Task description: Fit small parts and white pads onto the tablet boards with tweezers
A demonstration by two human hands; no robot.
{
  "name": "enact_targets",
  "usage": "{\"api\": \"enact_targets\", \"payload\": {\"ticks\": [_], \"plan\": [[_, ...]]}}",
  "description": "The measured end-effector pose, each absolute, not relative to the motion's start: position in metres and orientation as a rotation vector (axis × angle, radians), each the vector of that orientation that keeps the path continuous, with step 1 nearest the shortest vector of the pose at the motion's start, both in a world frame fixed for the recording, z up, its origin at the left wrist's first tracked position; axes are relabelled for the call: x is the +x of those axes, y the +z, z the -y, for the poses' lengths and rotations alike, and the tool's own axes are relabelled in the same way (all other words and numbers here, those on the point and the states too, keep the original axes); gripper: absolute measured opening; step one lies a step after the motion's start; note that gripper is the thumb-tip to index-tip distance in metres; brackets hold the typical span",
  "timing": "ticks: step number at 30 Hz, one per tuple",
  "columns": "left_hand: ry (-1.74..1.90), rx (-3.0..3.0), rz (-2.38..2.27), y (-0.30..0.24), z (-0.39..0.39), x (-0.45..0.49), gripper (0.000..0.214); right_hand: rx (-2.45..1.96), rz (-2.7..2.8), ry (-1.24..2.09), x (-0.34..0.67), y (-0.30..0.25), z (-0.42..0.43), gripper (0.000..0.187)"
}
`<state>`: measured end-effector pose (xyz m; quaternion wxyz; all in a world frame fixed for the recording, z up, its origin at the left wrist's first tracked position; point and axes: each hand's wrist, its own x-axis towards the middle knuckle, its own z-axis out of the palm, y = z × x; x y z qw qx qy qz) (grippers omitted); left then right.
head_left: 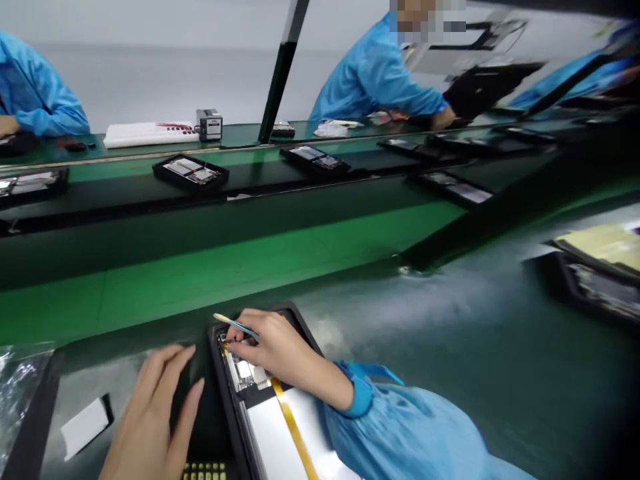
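Observation:
In front of me a tablet-like device (275, 427) lies in a black tray (220, 373), its circuit board, white panel and yellow strip exposed. My right hand (273, 343) is over the upper end of the board, fingers pinched near the corner. A thin blue stick with a pale tip (235, 325) is held in that hand, sticking out to the left; whether the fingertips also grip a small part is hidden. My left hand (155, 413) hovers left of the tray, fingers apart and holding nothing.
A white block (86, 428) and a clear plastic bag (23, 393) lie on the left. Yellow-dotted pieces (205, 471) show at the bottom edge. More trays with devices (191, 171) sit on the belt ahead. A dark slanted post (450, 233) stands right. Co-workers in blue sleeves (375, 73) sit opposite.

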<state>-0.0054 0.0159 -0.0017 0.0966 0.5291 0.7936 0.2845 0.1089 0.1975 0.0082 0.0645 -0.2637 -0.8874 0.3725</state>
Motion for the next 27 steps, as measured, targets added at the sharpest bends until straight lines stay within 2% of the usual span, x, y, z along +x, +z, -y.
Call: {"api": "enact_targets", "payload": {"ticks": [6, 27], "plan": [[0.953, 1.446, -2.069, -0.015, -0.076, -0.027, 0.029, -0.863, 2.657, 1.103, 0.108, 0.008, -0.195, 0.006], [0.956, 1.289, -1.951, -0.018, -0.082, -0.028, 0.027, -0.932, 2.625, 1.246, 0.102, 0.011, -0.202, 0.010]]}}
